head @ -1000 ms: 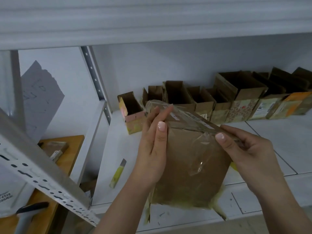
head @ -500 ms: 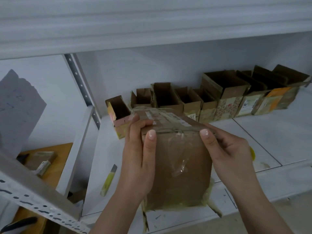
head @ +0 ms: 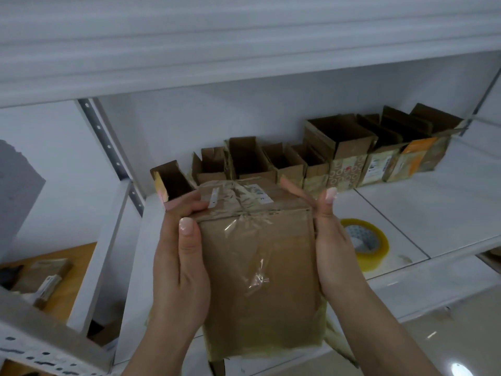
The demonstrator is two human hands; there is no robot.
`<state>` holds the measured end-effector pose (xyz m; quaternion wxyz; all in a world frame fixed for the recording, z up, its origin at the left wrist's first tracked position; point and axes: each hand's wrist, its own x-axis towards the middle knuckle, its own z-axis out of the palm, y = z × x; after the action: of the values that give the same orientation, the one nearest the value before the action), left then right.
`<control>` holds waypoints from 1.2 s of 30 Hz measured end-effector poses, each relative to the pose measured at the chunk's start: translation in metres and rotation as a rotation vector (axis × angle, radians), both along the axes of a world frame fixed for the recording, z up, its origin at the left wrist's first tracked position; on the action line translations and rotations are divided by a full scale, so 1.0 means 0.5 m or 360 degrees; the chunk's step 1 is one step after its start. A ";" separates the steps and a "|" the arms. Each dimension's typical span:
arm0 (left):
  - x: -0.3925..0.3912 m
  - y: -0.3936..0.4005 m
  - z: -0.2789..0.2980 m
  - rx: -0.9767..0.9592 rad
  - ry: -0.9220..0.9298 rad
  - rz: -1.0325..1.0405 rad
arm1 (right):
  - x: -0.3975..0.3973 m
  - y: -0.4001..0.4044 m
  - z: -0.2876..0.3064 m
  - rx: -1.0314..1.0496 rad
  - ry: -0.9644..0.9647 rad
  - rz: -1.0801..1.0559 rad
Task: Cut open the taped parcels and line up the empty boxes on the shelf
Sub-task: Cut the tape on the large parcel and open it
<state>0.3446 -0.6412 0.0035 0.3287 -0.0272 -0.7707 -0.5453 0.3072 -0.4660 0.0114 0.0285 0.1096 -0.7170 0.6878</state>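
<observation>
A person stood at a white metal shelf [head: 406,213], holding a taped brown parcel [head: 260,267] upright over its front edge. The left hand [head: 179,267] clasped the parcel's side at nine o'clock, thumb lying up the front face and fingers curled over the top corner. The right hand [head: 333,256] pressed against the side at three o'clock, thumb raised by the upper corner; its fingers were hidden behind the box, so how they held could not be told. Crinkled clear tape covered the parcel's front and top. Just beyond the right hand, at about two o'clock, a roll of yellowish packing tape [head: 366,244] lay flat on the shelf. Farther back, from eleven to one o'clock, a row of opened empty boxes [head: 341,147] stood along the rear wall, side by side.
</observation>
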 end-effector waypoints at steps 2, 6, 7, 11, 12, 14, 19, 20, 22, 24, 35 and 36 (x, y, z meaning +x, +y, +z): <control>0.003 0.002 0.001 0.0029 -0.0023 0.0024 | 0.006 -0.002 -0.003 -0.0058 0.0000 0.0057; 0.009 0.000 0.002 0.0005 -0.0013 0.0021 | 0.011 0.002 -0.011 0.0136 0.0134 0.0068; 0.009 0.000 -0.001 0.0002 -0.0013 0.0023 | 0.012 0.004 -0.014 0.0239 0.0210 0.0014; 0.008 0.000 -0.012 0.0006 -0.0059 0.0049 | 0.010 0.006 -0.015 0.0548 0.0587 -0.0256; 0.007 0.001 -0.013 0.0002 -0.0060 0.0050 | 0.010 0.006 -0.014 0.0579 0.0646 -0.0295; 0.008 0.003 -0.012 -0.0013 -0.0047 0.0054 | 0.012 0.008 -0.012 0.0618 0.0681 -0.0315; 0.008 0.003 -0.016 -0.0029 -0.0060 -0.0011 | 0.017 0.014 -0.026 0.0713 0.0703 -0.0326; 0.008 0.000 -0.018 -0.0039 -0.0077 -0.0025 | 0.019 0.013 -0.029 0.0745 0.0721 -0.0347; 0.006 -0.015 -0.018 -0.0070 -0.0130 -0.0079 | 0.023 0.011 -0.036 0.0748 0.0742 -0.0380; 0.005 -0.035 -0.010 -0.0099 -0.0155 -0.0151 | 0.028 0.015 -0.046 0.0625 0.0688 -0.0280; -0.025 -0.170 0.017 0.0109 0.0013 -0.0722 | -0.073 0.106 -0.040 0.0083 0.0008 -0.0287; -0.028 -0.170 0.016 0.0170 -0.0016 -0.0791 | -0.080 0.115 -0.043 -0.0028 -0.0061 -0.0270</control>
<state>0.3306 -0.7263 0.0115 0.1817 -0.1957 -0.7120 -0.6495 0.2673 -0.4083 -0.0100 0.0738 0.0350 -0.7180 0.6913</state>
